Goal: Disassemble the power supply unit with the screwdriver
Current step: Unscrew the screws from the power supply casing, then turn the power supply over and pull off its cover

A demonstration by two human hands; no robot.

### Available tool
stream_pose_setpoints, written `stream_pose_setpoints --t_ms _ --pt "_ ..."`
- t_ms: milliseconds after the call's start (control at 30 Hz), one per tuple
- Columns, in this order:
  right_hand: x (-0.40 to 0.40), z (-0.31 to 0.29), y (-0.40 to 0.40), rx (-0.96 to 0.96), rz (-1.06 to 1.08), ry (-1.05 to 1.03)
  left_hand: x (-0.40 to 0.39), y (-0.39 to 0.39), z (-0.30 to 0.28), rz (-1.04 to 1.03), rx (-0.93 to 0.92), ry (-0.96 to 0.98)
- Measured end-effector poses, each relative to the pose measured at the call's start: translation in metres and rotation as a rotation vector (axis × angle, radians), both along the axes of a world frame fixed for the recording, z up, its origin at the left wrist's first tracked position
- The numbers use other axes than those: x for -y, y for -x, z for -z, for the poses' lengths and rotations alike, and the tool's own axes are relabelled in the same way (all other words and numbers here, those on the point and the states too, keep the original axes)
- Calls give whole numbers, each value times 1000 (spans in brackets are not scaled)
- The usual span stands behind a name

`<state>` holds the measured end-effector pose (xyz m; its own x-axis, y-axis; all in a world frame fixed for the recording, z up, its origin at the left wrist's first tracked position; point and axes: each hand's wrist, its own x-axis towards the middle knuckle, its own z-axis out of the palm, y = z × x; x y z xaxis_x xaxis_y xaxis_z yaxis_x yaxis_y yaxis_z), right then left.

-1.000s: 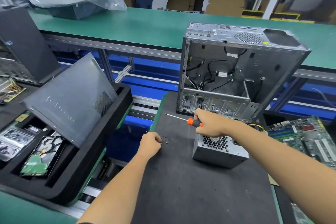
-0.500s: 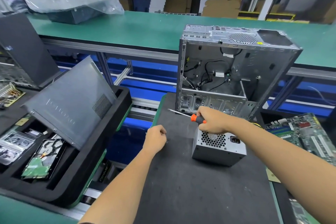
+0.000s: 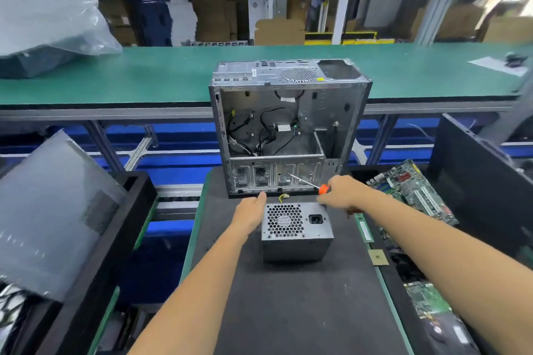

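- The left hand, just left of centre in the frame, is bare: skin shows on its back, its knuckles and its fingers
- The right hand, just right of centre, is bare too, from the knuckles to the wrist
- The left forearm is uncovered from the wrist down to the lower edge of the frame, with smooth skin and no cloth on it
- The right forearm is likewise uncovered all the way to the lower right corner
- Both forearms look broader towards the bottom edge and narrow at the wrists
- The outlines of both hands are soft with blur, so the nails cannot be made out
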<state>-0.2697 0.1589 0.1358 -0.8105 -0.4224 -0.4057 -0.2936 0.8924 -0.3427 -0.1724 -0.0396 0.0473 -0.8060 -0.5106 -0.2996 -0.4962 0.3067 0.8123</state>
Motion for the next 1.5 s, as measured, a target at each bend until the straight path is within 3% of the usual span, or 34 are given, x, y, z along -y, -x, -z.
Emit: stream_pose_setpoints --t_ms 233,433,600,800,1000,1233,1367,1500 --pt "-14 20 -3 263 214 244 -7 -4 -8 -72 95 -290" --pt "-14 34 -14 562 285 222 -15 -31 -17 -35 368 -716" --pt "-20 42 -18 726 314 259 -21 -35 -8 -20 266 -943" --pt "-26 40 -27 737 245 287 -31 -43 -1 -79 152 -893" --pt "-24 39 -30 522 198 347 -33 -48 12 -156 -21 -879" --pt "-28 88 -46 445 262 493 -37 -55 41 -212 -235 -818" --pt "-30 99 -50 457 277 482 -38 -62 55 -245 -181 -813" --pt "-24 98 -36 409 355 499 -34 -56 51 -181 -27 -609"
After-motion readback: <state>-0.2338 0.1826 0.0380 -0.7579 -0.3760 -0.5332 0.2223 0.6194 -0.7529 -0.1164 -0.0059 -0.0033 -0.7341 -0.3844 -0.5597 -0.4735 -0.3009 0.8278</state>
